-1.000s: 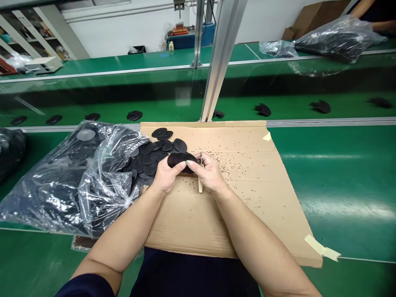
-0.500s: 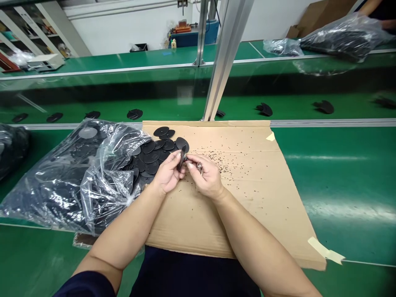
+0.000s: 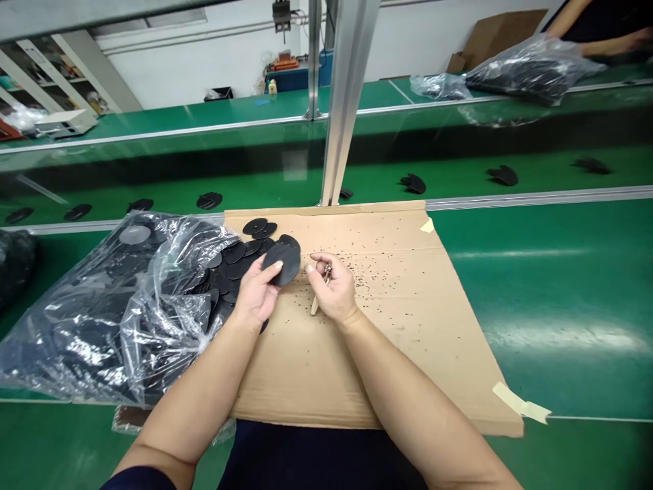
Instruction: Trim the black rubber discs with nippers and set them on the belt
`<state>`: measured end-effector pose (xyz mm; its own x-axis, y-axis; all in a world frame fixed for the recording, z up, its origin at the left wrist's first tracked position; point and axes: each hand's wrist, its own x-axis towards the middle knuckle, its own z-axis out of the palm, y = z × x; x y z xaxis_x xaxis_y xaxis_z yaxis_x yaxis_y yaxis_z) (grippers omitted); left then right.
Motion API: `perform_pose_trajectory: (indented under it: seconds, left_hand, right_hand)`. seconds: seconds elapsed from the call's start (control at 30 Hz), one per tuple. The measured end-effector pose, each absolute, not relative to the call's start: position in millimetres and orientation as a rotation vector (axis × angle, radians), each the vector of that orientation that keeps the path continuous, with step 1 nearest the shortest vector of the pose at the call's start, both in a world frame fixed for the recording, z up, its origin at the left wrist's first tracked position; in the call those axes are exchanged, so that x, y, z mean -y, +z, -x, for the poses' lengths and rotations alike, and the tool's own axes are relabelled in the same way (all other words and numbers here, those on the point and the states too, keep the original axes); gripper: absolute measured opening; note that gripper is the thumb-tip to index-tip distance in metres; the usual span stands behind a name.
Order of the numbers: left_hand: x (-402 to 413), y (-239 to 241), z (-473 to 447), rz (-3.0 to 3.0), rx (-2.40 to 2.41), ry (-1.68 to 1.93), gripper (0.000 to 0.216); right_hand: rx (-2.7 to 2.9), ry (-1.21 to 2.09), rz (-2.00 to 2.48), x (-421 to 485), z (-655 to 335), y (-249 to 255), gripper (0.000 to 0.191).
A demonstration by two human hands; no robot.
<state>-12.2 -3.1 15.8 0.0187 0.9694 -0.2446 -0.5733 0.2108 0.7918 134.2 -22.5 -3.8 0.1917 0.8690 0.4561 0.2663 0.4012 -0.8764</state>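
Note:
My left hand [image 3: 256, 293] grips a black oval plastic disc [image 3: 283, 261] by its lower edge, flat face toward me, above the cardboard sheet [image 3: 388, 320]. My right hand [image 3: 331, 289] is closed round a small tool with a pale wooden handle [image 3: 315, 305], its metal tip near my fingertips, just right of the disc. A loose pile of the same black discs [image 3: 239, 255] lies on the cardboard beside my left hand, spilling from a clear plastic bag [image 3: 102, 306] full of them.
Small dark shavings speckle the cardboard right of my hands. An aluminium post [image 3: 344, 102] rises behind the cardboard. Single black parts [image 3: 413, 182] lie along the green conveyor belt beyond. Another person's arm [image 3: 596, 27] rests by a bag of parts [image 3: 525, 68] at far right.
The disc was held by both hands, turned on edge, and now is held flat by the left hand alone. The right hand has drawn slightly away with the tool.

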Motion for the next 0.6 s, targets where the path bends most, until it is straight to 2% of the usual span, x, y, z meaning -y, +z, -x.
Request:
perform_pose_trajectory:
  seconds: [0.17, 0.3, 0.37, 0.5, 0.6]
  left_hand:
    - [-27, 28, 16, -0.810, -1.109, 1.593, 0.041]
    - [-85, 41, 20, -1.400, -1.486, 1.622, 0.035]
    - [-118, 47, 20, -1.754, -1.705, 1.547, 0.036]
    - [-173, 49, 7, -2.148, -1.853, 1.226, 0.063]
    - [-197, 44, -15, -2.134, -1.871, 1.002, 0.050]
  right_hand:
    - [1.089, 0.662, 1.094, 12, -138, -14, 0.026]
    - [1.054, 0.650, 1.081, 10, -137, -17, 0.022]
    - [1.049, 0.639, 1.077, 11, -136, -17, 0.021]
    - [1.045, 0.638, 1.069, 13, -135, -15, 0.021]
    - [1.042, 0.652, 1.093, 16, -134, -12, 0.023]
